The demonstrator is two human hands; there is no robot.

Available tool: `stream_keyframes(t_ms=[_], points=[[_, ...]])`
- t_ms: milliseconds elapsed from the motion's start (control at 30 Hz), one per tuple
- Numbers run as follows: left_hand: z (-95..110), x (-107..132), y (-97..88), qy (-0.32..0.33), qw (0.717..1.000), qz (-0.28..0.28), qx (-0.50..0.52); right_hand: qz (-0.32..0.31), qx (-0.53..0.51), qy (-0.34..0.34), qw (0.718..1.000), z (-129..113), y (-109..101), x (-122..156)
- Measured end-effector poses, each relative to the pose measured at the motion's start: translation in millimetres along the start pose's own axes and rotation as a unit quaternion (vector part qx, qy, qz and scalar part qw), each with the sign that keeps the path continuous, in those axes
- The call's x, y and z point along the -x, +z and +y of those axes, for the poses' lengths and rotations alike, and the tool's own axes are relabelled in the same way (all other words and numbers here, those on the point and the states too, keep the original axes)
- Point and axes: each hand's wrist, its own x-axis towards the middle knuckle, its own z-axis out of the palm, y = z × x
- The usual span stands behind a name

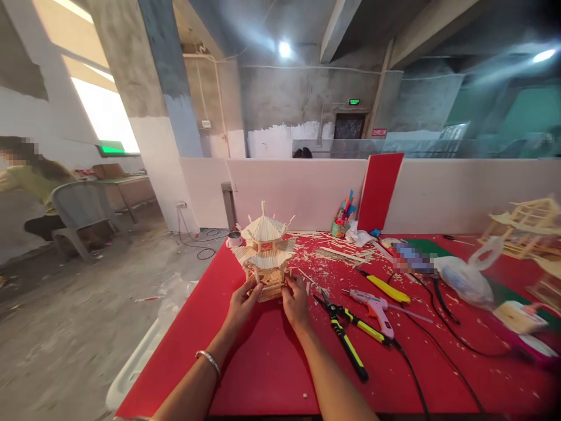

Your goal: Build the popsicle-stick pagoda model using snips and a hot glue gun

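A small pagoda model [268,251] made of thin wooden sticks stands upright between my hands, with two tiers of roof and a thin spire. My left hand [243,301] is closed on the lower left of its base. On the base's right side, my right hand [294,297] grips with thumb and fingers. Whether the base rests on the table or hangs just above it I cannot tell. Right of my right hand lie pliers [344,327] with yellow and black handles and a pink glue gun [372,307] with a glue stick in it.
Loose sticks [342,248] and shavings litter the red table [263,380]. A yellow utility knife [388,287], cables, a plastic bag [467,280] and another stick model [526,225] lie to the right. Behind stand a cup [234,238] and a pen holder [338,228]. A person sits far left.
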Motion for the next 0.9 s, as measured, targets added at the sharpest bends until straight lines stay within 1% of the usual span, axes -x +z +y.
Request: stream_keyframes(t_ms=[100,200,367,467,533,600,667,767,900], points=[[-5.9,-1.1,-2.8,0.002,1.000,-0.008,-0.022,0.012,0.000,0.000,1.000,-2.6,1.3,-0.9],[-8.4,-5.3,-4.2,0.022,0.998,-0.011,-0.056,0.025,-0.002,0.002,1.000,-3.8,1.5,-5.2],[-8.2,-6.8,-8.5,0.049,0.992,-0.074,-0.089,0.042,-0.016,0.010,0.999,-7.0,-2.4,-9.5],[-20.1,-12.9,-13.7,0.064,0.987,-0.094,-0.112,0.048,-0.022,0.011,0.999,-8.8,-3.9,-10.9],[-31.8,-21.0,-16.2,0.075,0.983,-0.075,-0.152,0.051,-0.021,0.009,0.998,-9.3,-4.0,-12.0],[-42.2,-29.7,-17.0,0.102,0.975,-0.049,-0.191,0.053,-0.018,0.005,0.998,-9.7,-3.8,-13.0],[-48.0,-36.1,-16.6,0.137,0.966,-0.046,-0.214,0.054,-0.015,0.001,0.998,-10.2,-4.1,-13.6],[-47.9,-40.6,-14.7,0.182,0.957,-0.069,-0.216,0.057,-0.013,-0.004,0.998,-11.5,-6.3,-14.6],[-43.3,-46.0,-14.2,0.223,0.947,-0.101,-0.208,0.050,-0.011,-0.012,0.999,-14.9,-11.0,-16.5]])
